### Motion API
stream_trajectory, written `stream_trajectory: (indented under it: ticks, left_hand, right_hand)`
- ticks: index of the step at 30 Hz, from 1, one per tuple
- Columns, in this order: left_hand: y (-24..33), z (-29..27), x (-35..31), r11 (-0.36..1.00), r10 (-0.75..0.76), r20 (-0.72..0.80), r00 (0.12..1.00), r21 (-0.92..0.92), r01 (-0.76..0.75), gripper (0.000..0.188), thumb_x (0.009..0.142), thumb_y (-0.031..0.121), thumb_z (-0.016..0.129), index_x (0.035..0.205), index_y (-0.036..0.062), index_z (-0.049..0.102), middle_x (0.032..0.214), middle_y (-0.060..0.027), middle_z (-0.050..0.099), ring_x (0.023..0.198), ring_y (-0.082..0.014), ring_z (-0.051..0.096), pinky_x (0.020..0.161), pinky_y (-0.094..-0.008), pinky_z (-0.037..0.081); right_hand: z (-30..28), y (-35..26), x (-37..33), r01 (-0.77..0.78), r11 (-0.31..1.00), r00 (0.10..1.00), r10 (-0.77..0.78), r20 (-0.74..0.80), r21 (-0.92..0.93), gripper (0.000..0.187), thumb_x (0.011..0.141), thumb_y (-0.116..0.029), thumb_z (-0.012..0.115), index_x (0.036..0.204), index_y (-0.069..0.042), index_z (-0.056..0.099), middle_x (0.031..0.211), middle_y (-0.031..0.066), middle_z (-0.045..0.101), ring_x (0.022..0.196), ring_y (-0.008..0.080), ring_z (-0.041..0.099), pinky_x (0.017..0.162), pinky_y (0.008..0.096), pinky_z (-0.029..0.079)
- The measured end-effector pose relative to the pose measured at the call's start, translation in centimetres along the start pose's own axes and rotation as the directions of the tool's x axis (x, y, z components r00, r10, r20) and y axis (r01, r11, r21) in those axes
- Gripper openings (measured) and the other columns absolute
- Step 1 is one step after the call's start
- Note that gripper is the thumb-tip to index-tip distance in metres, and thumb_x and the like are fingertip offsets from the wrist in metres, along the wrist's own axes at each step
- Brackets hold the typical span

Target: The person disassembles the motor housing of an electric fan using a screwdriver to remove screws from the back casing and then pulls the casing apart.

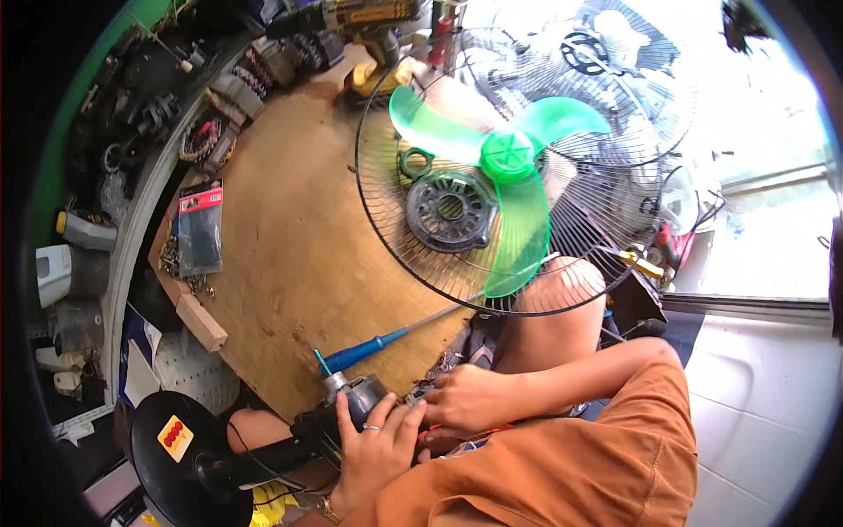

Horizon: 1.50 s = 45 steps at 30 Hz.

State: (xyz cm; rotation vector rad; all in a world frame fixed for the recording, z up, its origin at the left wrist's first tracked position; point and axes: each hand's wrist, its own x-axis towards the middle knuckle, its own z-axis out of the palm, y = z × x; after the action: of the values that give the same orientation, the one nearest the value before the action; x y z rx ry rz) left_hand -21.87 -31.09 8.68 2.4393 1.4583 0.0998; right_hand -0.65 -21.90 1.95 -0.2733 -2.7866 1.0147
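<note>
A desk fan's black base and stem [263, 464] lie tipped across my lap, with the dark fan motor [362, 400] at the upper end. My left hand [382, 439] is wrapped over that motor, its fingers bent along the housing, a ring on one finger. Close beside it, my right hand [470, 400] is closed with curled fingers at the motor's back side. What it pinches is hidden; a bit of red-orange shows under it. Just beyond the motor a blue-handled screwdriver [356, 353] lies on the wooden table, its long shaft pointing right.
Ahead, a green fan blade [507, 156] rests on a black wire guard [386, 255] over a round grille part [450, 209]. A yellow-black power drill [378, 53] stands at the back. A packaged item [202, 227] and a wood block [201, 322] are at the table's left edge [230, 369].
</note>
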Motion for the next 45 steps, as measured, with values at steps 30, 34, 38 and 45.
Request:
stream_trajectory:
  ticks: [30,34,38,45]
  left_hand:
    - [3.1,-2.1,-4.2,0.798,-0.351,-0.449,0.821,-0.603,0.012,0.054,0.088,0.027,0.071,0.134,0.003,0.057,0.139,-0.0146,0.055,0.128,-0.0315,0.05,0.11,-0.045,0.038]
    - [-0.5,-3.4,7.5,0.169,-0.522,-0.167,0.836,-0.982,-0.09,0.043,0.103,0.025,0.059,0.14,0.0047,0.053,0.137,-0.0101,0.058,0.127,-0.022,0.055,0.107,-0.0375,0.044]
    - [-5.0,-0.9,24.5,-0.008,-0.422,0.102,0.901,-0.994,0.108,0.056,0.103,0.033,0.06,0.147,0.0019,0.043,0.136,-0.0171,0.056,0.118,-0.0304,0.061,0.1,-0.0427,0.051]
    - [0.0,6.1,41.5,-0.128,-0.283,0.332,0.9,-0.943,0.307,0.068,0.1,0.034,0.064,0.148,-0.0011,0.032,0.131,-0.0263,0.055,0.113,-0.0389,0.063,0.091,-0.0497,0.058]
  right_hand:
    - [-10.9,9.2,-24.0,0.331,0.685,-0.355,0.728,-0.587,0.649,0.042,0.099,-0.009,0.042,0.139,-0.009,0.03,0.108,0.0261,0.064,0.064,0.0372,0.07,0.051,0.0458,0.063]
    - [-14.9,9.8,-25.6,0.333,0.766,-0.48,0.64,-0.6,0.55,0.049,0.094,-0.003,0.048,0.138,-0.008,0.028,0.106,0.0239,0.057,0.063,0.036,0.069,0.05,0.0479,0.062]
    - [-18.7,11.0,-25.5,0.321,0.806,-0.534,0.587,-0.609,0.497,0.055,0.091,-0.004,0.055,0.139,-0.007,0.027,0.105,0.0227,0.057,0.064,0.0337,0.068,0.053,0.0481,0.064]
    - [-22.5,14.6,-25.6,0.245,0.856,-0.502,0.514,-0.695,0.456,0.066,0.093,-0.004,0.062,0.145,-0.011,0.022,0.105,0.0205,0.059,0.067,0.03,0.069,0.055,0.0441,0.064]
